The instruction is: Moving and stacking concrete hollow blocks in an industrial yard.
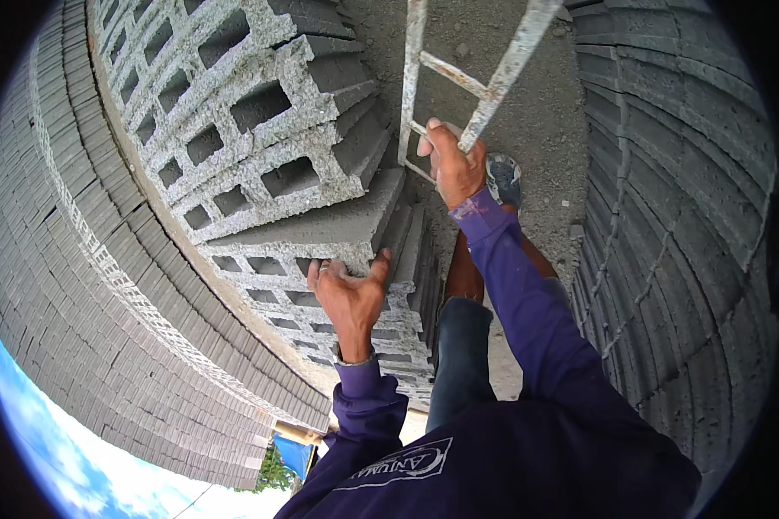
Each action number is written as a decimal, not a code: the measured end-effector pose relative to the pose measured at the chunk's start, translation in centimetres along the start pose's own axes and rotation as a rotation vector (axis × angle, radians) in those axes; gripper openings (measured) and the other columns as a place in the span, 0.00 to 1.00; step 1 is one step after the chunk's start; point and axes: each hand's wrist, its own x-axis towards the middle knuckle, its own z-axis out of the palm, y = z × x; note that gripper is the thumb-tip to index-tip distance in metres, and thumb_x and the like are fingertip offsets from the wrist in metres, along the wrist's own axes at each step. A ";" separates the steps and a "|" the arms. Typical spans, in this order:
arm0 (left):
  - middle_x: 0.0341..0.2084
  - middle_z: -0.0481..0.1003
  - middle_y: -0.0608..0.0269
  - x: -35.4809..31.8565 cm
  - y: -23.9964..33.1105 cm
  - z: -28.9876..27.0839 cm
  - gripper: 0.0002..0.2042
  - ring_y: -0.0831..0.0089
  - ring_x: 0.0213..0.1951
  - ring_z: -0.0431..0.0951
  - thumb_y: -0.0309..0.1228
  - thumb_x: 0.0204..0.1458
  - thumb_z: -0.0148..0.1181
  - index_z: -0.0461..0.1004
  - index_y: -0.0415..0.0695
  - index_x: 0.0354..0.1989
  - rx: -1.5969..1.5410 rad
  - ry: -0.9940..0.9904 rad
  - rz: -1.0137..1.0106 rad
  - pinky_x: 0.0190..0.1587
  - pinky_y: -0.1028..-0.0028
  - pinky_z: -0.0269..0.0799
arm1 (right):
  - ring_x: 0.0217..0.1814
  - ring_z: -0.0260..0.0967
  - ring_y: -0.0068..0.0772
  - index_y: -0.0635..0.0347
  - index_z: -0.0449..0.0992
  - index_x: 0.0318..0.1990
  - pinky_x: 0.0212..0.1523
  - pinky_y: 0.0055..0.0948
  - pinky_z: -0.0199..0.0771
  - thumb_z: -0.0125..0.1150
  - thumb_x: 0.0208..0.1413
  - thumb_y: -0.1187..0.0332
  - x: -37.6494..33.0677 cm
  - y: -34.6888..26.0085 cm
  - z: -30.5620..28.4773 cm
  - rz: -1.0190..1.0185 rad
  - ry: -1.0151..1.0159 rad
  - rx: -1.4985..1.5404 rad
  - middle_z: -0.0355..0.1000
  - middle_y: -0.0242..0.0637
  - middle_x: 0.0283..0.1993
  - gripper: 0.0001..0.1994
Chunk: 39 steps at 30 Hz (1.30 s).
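A grey hollow concrete block lies on top of the nearer part of a stack, its cored side toward me. My left hand grips its near edge, fingertips at a core opening and thumb around the right corner. My right hand is closed around the near end of a rusty, white-painted metal frame. The frame has two long rails joined by short crossbars, like a ladder, and its far end runs out of view. The palm hides part of the grip.
Taller courses of hollow blocks rise just beyond the held block. A high wall of stacked blocks stands close on the right. Long block rows fill the left. Gritty ground runs between the stacks, where my shoe stands.
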 end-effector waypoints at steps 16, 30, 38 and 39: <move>0.24 0.72 0.35 0.0 -1.1 1.4 0.29 0.38 0.53 0.64 0.46 0.38 0.73 0.72 0.23 0.21 -0.069 0.040 0.137 0.58 0.48 0.58 | 0.17 0.51 0.16 0.59 0.70 0.20 0.20 0.25 0.49 0.57 0.56 0.50 1.9 3.1 0.6 0.002 0.053 -0.054 0.54 0.22 0.13 0.22; 0.33 0.80 0.42 1.3 2.3 -4.7 0.28 0.53 0.43 0.79 0.49 0.48 0.67 0.78 0.28 0.38 -0.135 -0.179 0.088 0.57 0.60 0.66 | 0.14 0.50 0.16 0.61 0.72 0.21 0.17 0.25 0.48 0.57 0.56 0.52 0.2 -2.3 -4.5 0.124 0.187 0.080 0.55 0.22 0.13 0.21; 0.27 0.77 0.35 10.0 6.2 -2.9 0.32 0.44 0.37 0.78 0.52 0.43 0.67 0.77 0.25 0.34 0.143 0.182 0.302 0.47 0.56 0.71 | 0.15 0.50 0.17 0.61 0.72 0.21 0.19 0.24 0.50 0.57 0.56 0.51 0.0 -3.9 -1.8 0.178 0.182 0.142 0.55 0.22 0.14 0.22; 0.22 0.75 0.36 11.1 5.9 -2.7 0.30 0.43 0.33 0.77 0.51 0.42 0.68 0.77 0.26 0.29 0.100 0.184 0.177 0.44 0.55 0.71 | 0.17 0.51 0.17 0.61 0.72 0.21 0.21 0.24 0.51 0.57 0.56 0.51 0.1 -4.5 -1.1 0.192 0.162 0.143 0.54 0.23 0.15 0.22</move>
